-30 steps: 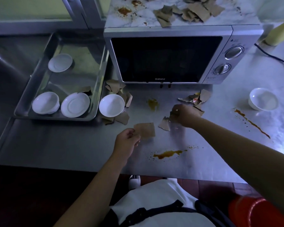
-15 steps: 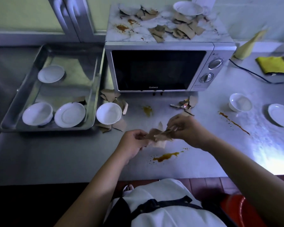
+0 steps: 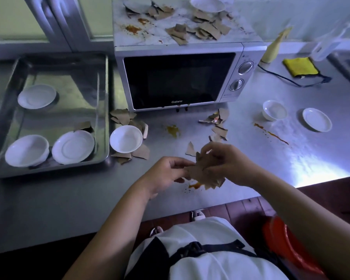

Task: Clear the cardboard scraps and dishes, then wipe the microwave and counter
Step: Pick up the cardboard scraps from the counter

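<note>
Over the steel counter (image 3: 291, 150), my left hand (image 3: 162, 174) and my right hand (image 3: 226, 160) both pinch a bunch of brown cardboard scraps (image 3: 200, 174). More scraps lie by the microwave's foot (image 3: 218, 122), around a white bowl (image 3: 126, 139), and on top of the microwave (image 3: 178, 79), where another dish (image 3: 207, 4) sits. A small bowl (image 3: 274, 110) and a saucer (image 3: 316, 119) stand on the counter at the right. Orange sauce stains (image 3: 271, 134) mark the counter and the microwave top.
A steel tray (image 3: 101, 110) at the left holds three white dishes and one scrap. A yellow cloth (image 3: 298, 65), a pale bottle (image 3: 271, 51) and a black cable (image 3: 287, 79) lie at the back right. A red bin (image 3: 287, 245) stands on the floor at my right.
My right hand lifted scraps off the counter and brought them to my left hand's piece. Both hands now hold the bunch together. The view tilted up, showing the microwave top.
</note>
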`<action>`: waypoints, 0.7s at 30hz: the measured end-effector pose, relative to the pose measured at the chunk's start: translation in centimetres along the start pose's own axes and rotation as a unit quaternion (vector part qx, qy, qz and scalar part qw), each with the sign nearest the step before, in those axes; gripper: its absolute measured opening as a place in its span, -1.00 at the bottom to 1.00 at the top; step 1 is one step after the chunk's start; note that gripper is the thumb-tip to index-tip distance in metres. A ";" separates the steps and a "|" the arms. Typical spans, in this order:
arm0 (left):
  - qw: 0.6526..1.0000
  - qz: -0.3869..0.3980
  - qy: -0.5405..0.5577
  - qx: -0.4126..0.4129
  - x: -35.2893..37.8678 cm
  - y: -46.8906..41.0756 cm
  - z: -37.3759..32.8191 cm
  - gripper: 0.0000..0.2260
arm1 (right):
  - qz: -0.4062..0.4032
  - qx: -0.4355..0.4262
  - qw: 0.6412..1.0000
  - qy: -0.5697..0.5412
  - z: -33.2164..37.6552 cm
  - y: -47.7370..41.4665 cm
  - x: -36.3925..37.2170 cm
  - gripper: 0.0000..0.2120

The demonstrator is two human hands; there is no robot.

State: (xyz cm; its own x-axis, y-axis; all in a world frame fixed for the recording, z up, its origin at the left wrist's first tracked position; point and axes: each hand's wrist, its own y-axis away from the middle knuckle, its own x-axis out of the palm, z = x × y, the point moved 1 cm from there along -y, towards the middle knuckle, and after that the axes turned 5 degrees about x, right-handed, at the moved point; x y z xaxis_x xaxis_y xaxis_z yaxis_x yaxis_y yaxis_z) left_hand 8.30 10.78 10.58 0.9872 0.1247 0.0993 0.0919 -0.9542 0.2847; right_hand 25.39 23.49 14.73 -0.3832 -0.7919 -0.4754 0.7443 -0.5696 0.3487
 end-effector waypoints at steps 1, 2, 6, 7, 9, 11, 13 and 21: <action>1.000 0.019 0.008 -0.001 0.0 0.1 -0.1 -0.82 | -0.005 0.010 1.000 -0.024 -0.3 0.3 0.0 -0.56; 0.999 0.047 0.018 -0.002 0.0 0.2 -0.1 -0.79 | -0.010 0.021 0.999 -0.044 -0.6 0.6 0.0 -0.53; 0.993 0.113 0.013 0.013 0.9 0.2 -0.1 -0.73 | -0.035 0.042 0.991 -0.126 -1.7 1.7 0.3 -0.54; 0.996 0.084 -0.008 0.023 1.4 0.0 0.0 -0.75 | -0.042 0.043 0.988 -0.143 -1.9 1.9 0.5 -0.55; 0.998 0.012 -0.046 0.042 2.3 -0.7 0.4 -0.78 | -0.055 0.044 0.983 -0.171 -2.3 2.0 1.0 -0.58; 0.996 -0.017 -0.063 0.053 2.6 -1.6 0.8 -0.80 | -0.072 0.043 0.980 -0.179 -2.9 2.1 1.1 -0.63; 0.995 -0.018 -0.077 0.058 2.7 -2.4 1.1 -0.82 | -0.085 0.043 0.980 -0.175 -3.6 2.2 0.9 -0.70; 0.998 0.047 -0.043 -0.022 3.5 -5.9 1.2 -0.62 | -0.074 0.059 0.961 -0.260 -7.8 3.1 -2.6 -0.80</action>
State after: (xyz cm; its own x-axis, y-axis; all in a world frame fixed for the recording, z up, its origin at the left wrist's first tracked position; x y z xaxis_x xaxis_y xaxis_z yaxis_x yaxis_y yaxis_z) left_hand 11.42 16.50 8.16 0.9989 0.0102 0.0459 -0.0050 -0.9475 0.3198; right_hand 32.97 25.55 10.74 -0.7249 -0.6853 -0.0691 0.6046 -0.6812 0.4129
